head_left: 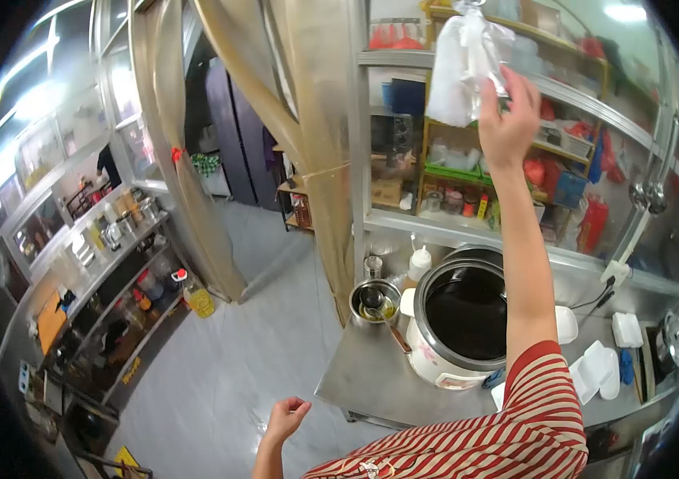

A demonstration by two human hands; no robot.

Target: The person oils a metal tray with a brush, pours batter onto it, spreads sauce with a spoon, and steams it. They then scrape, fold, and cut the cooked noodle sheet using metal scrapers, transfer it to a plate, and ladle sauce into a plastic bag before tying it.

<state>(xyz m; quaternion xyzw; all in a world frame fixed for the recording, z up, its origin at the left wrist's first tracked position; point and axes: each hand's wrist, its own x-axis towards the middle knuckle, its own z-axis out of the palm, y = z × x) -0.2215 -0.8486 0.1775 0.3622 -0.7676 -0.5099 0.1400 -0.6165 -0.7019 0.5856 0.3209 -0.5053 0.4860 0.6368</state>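
Observation:
My right hand is raised high at the lower right edge of a hanging bunch of clear plastic bags. Its thumb and fingers are apart, with bag film behind the gap; whether they touch it I cannot tell. Low in view, my left hand hangs over the floor, fingers curled in and nothing visible in them. Below my right arm stands a white electric pot filled with dark liquid. Beside it, a ladle rests in a steel bowl.
A white squeeze bottle stands behind the steel counter. White foam boxes lie to the right. Glass panes front the stocked shelves. Plastic strip curtains frame a doorway; an oil jug stands on the floor.

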